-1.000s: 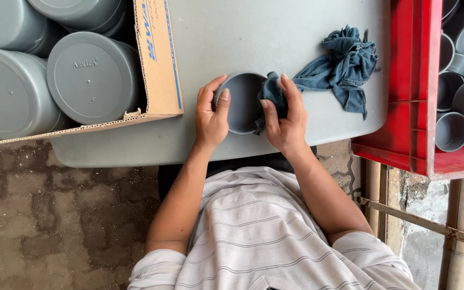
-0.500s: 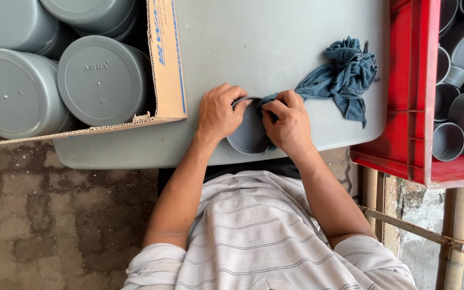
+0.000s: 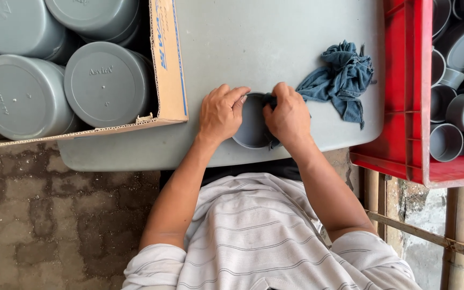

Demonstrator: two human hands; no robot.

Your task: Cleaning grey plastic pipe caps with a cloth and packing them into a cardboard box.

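Note:
A round grey plastic cap point(image 3: 251, 129) rests on the grey table point(image 3: 275, 48) near its front edge. My left hand point(image 3: 221, 114) grips the cap's left side, fingers curled over its far rim. My right hand point(image 3: 288, 115) holds the cap's right side and presses one end of a blue rag point(image 3: 342, 78) against it. Most of the rag lies bunched on the table, right of my right hand.
A cardboard box point(image 3: 167, 64) at the left holds several large grey caps point(image 3: 106, 83). A red crate point(image 3: 409, 107) at the right holds several grey pipe fittings point(image 3: 447, 142). Brick paving shows below the table. A bamboo frame point(image 3: 457, 236) stands under the crate.
The cap was tilted up with its hollow showing between my hands; now it lies lower on the table and both hands have closed over its rim with the rag end.

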